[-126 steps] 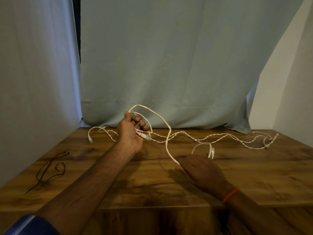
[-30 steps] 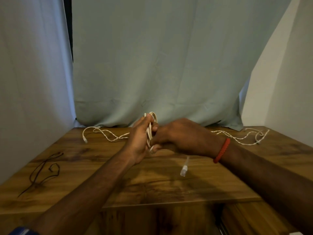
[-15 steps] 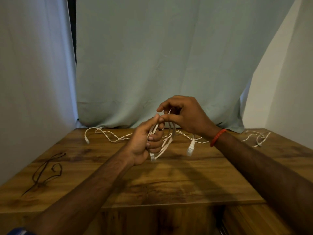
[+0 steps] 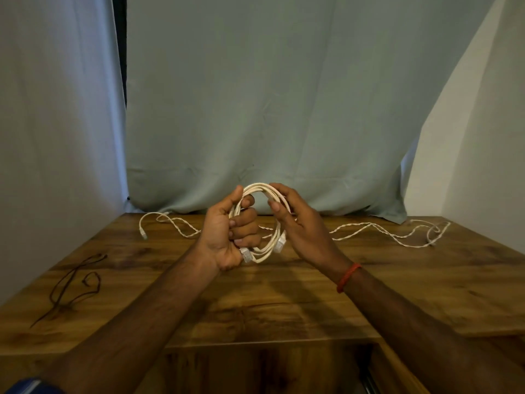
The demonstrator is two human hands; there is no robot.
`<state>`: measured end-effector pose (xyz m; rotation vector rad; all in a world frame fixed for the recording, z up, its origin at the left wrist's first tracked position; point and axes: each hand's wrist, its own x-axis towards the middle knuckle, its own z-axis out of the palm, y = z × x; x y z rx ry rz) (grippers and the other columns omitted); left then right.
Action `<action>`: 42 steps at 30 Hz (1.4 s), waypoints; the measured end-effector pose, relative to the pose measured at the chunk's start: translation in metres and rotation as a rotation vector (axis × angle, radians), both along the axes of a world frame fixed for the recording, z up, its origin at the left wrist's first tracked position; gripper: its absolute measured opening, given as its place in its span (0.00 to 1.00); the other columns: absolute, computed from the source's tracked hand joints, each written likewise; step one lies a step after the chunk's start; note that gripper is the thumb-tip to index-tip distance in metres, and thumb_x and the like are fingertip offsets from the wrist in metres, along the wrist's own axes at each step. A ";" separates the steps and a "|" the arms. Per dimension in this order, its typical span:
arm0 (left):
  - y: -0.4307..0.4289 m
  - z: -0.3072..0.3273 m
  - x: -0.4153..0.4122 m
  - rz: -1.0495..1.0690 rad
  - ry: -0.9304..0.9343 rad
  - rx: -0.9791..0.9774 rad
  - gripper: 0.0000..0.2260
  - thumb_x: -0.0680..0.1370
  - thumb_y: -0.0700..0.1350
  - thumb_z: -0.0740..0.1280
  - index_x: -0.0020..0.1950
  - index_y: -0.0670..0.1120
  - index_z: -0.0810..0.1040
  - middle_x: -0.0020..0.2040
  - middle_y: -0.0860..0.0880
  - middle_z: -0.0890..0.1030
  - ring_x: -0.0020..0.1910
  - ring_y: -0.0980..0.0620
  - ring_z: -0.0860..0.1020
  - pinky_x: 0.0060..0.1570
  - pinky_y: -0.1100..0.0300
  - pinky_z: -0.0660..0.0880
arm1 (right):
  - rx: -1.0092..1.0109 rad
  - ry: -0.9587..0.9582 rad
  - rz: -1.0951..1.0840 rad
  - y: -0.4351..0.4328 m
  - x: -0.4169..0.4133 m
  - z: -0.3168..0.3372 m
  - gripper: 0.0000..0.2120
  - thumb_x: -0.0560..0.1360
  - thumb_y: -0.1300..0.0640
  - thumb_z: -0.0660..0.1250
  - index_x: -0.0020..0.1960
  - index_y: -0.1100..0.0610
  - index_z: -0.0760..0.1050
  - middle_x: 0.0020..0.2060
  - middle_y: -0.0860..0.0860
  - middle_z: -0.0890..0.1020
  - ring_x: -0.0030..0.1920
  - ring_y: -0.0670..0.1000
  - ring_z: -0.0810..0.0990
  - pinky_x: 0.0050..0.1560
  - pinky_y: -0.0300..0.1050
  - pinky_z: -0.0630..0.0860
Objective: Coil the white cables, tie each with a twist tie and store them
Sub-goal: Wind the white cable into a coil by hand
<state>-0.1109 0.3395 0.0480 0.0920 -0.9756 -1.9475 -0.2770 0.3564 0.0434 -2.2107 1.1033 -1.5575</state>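
A coiled white cable [image 4: 257, 188] stands upright as a loop between both hands, above the middle of the wooden table [image 4: 397, 285]. My left hand [image 4: 227, 231] is closed around the loop's left side, with one clear plug [image 4: 246, 255] sticking out below the fist. My right hand [image 4: 301, 223] pinches the loop's right side between thumb and fingers; a second plug [image 4: 280, 245] hangs under it. A second, twisted white cable [image 4: 377, 231] lies loose along the far edge of the table, behind the hands. Thin dark twist ties [image 4: 71, 285] lie at the left of the table.
Pale cloth hangs behind and to the left of the table, and a white wall stands on the right. An open gap in the table front [image 4: 270, 365] sits below my arms near the bottom edge.
The loose cable has been gathered into a round coil. My right hand has shifted from above the loops to the coil's right side, and the dangling plug has been drawn in against the coil.
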 end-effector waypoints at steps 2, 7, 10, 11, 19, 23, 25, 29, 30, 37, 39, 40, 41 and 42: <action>-0.001 -0.001 0.002 0.017 0.015 -0.011 0.16 0.81 0.54 0.58 0.37 0.46 0.71 0.23 0.54 0.56 0.20 0.58 0.51 0.20 0.67 0.51 | 0.083 0.015 0.011 0.000 0.003 -0.006 0.18 0.84 0.52 0.60 0.72 0.53 0.68 0.56 0.50 0.82 0.55 0.46 0.81 0.56 0.47 0.79; 0.000 -0.002 0.000 0.229 0.006 0.074 0.15 0.79 0.53 0.62 0.37 0.44 0.74 0.19 0.54 0.61 0.15 0.58 0.59 0.19 0.67 0.54 | 0.053 -0.038 -0.067 0.001 0.012 -0.015 0.12 0.84 0.55 0.59 0.65 0.55 0.73 0.40 0.51 0.80 0.34 0.51 0.81 0.35 0.53 0.81; -0.002 -0.003 -0.003 0.371 -0.035 0.210 0.17 0.81 0.52 0.63 0.37 0.43 0.76 0.19 0.54 0.61 0.15 0.57 0.59 0.18 0.67 0.55 | 0.078 0.009 -0.135 -0.001 0.018 -0.020 0.12 0.83 0.58 0.59 0.66 0.55 0.72 0.43 0.53 0.82 0.36 0.50 0.81 0.36 0.44 0.79; -0.002 -0.003 -0.004 0.402 -0.046 0.245 0.17 0.81 0.52 0.64 0.38 0.42 0.76 0.19 0.53 0.61 0.15 0.57 0.58 0.18 0.67 0.55 | 0.099 0.019 -0.156 -0.002 0.020 -0.022 0.12 0.83 0.59 0.59 0.66 0.55 0.73 0.43 0.52 0.82 0.37 0.51 0.82 0.37 0.44 0.78; 0.005 -0.007 -0.013 0.477 -0.044 0.231 0.10 0.80 0.48 0.66 0.48 0.41 0.79 0.24 0.52 0.66 0.22 0.57 0.67 0.25 0.65 0.68 | 0.116 -0.085 -0.219 -0.005 0.028 -0.022 0.13 0.81 0.63 0.56 0.61 0.57 0.75 0.31 0.48 0.75 0.27 0.47 0.74 0.29 0.41 0.73; 0.013 -0.023 -0.017 0.457 -0.047 0.213 0.14 0.76 0.55 0.69 0.46 0.44 0.82 0.28 0.51 0.73 0.30 0.53 0.74 0.36 0.59 0.74 | 0.001 -0.026 -0.289 -0.005 0.029 -0.017 0.17 0.80 0.65 0.57 0.66 0.59 0.74 0.35 0.48 0.74 0.32 0.43 0.70 0.31 0.33 0.65; 0.017 -0.030 -0.019 0.435 0.022 0.206 0.14 0.74 0.56 0.70 0.45 0.45 0.81 0.29 0.50 0.75 0.32 0.52 0.76 0.40 0.56 0.75 | -0.016 -0.045 -0.301 -0.006 0.028 -0.018 0.17 0.80 0.65 0.57 0.65 0.59 0.75 0.36 0.50 0.75 0.33 0.44 0.71 0.34 0.37 0.65; 0.022 -0.030 -0.029 0.458 0.146 0.285 0.15 0.79 0.56 0.65 0.38 0.47 0.74 0.28 0.50 0.75 0.29 0.52 0.78 0.37 0.57 0.79 | -0.025 -0.061 -0.271 -0.004 0.029 -0.025 0.20 0.78 0.66 0.58 0.68 0.58 0.74 0.41 0.52 0.79 0.38 0.48 0.74 0.36 0.37 0.69; 0.024 -0.028 -0.032 0.473 0.164 0.317 0.17 0.80 0.57 0.63 0.37 0.48 0.72 0.26 0.51 0.72 0.26 0.54 0.76 0.33 0.60 0.77 | -0.025 -0.079 -0.260 -0.004 0.030 -0.027 0.21 0.78 0.66 0.58 0.69 0.56 0.73 0.43 0.53 0.79 0.38 0.49 0.75 0.37 0.38 0.73; 0.020 -0.020 -0.025 0.543 0.203 0.465 0.19 0.79 0.56 0.65 0.31 0.50 0.66 0.24 0.54 0.61 0.20 0.56 0.60 0.26 0.63 0.59 | -0.131 -0.122 -0.112 0.009 0.034 -0.039 0.23 0.82 0.63 0.60 0.74 0.49 0.67 0.51 0.47 0.79 0.47 0.39 0.77 0.47 0.32 0.72; 0.020 -0.017 -0.024 0.541 0.205 0.449 0.19 0.79 0.54 0.65 0.31 0.49 0.66 0.23 0.53 0.61 0.21 0.55 0.62 0.27 0.63 0.61 | -0.185 -0.043 -0.115 0.008 0.030 -0.040 0.18 0.82 0.63 0.60 0.70 0.52 0.74 0.56 0.50 0.80 0.55 0.41 0.77 0.54 0.34 0.72; 0.020 -0.016 -0.022 0.532 0.209 0.434 0.19 0.79 0.53 0.64 0.31 0.49 0.66 0.23 0.53 0.62 0.21 0.55 0.63 0.27 0.63 0.63 | -0.189 -0.021 -0.128 0.006 0.028 -0.041 0.16 0.82 0.61 0.60 0.68 0.54 0.76 0.56 0.51 0.80 0.55 0.43 0.78 0.53 0.35 0.73; 0.019 -0.016 -0.020 0.515 0.215 0.413 0.19 0.79 0.53 0.63 0.31 0.49 0.66 0.22 0.53 0.63 0.21 0.54 0.65 0.27 0.63 0.64 | -0.190 -0.002 -0.136 0.004 0.024 -0.041 0.15 0.82 0.59 0.61 0.67 0.54 0.77 0.56 0.51 0.81 0.54 0.43 0.78 0.52 0.36 0.74; 0.019 -0.016 -0.017 0.490 0.218 0.389 0.19 0.79 0.53 0.62 0.30 0.49 0.66 0.22 0.53 0.63 0.20 0.54 0.65 0.27 0.63 0.65 | -0.199 0.034 -0.134 0.003 0.019 -0.041 0.16 0.83 0.55 0.61 0.68 0.54 0.77 0.56 0.50 0.81 0.54 0.44 0.79 0.52 0.38 0.75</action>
